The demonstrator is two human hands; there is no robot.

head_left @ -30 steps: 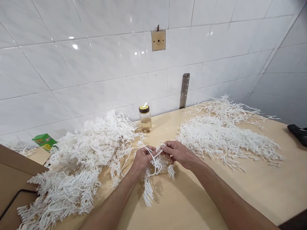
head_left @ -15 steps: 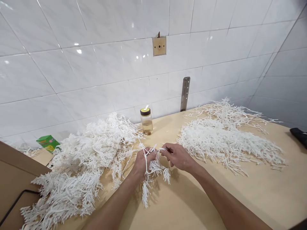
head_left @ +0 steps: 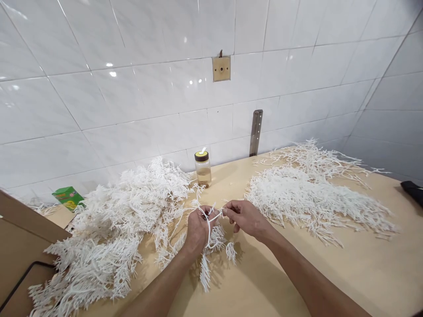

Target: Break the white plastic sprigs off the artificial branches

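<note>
Near the middle of the table, my left hand (head_left: 197, 229) is closed around a white branching plastic sprig (head_left: 209, 235), its feathery tips hanging below the fingers. Thumb and fingers of my right hand (head_left: 244, 216) pinch the end of a thin white stem of the same sprig, just right of the left hand. A small feathery tuft (head_left: 231, 252) shows below, between the two hands; I cannot tell whether it is still joined. A big heap of similar white sprigs (head_left: 132, 207) lies to the left. On the right spreads a pile of small white pieces (head_left: 307, 198).
A clear jar with a dark and yellow lid (head_left: 203, 169) stands behind my hands. Bare white stems (head_left: 317, 156) lie at the back right. At left are a green box (head_left: 68, 197) and a brown carton (head_left: 29, 237). A metal strip (head_left: 255, 132) leans on the tiled wall.
The stem between my hands is now stretched straight towards the right fingers, and the sprig has turned in the left hand. The whole view has shifted slightly.
</note>
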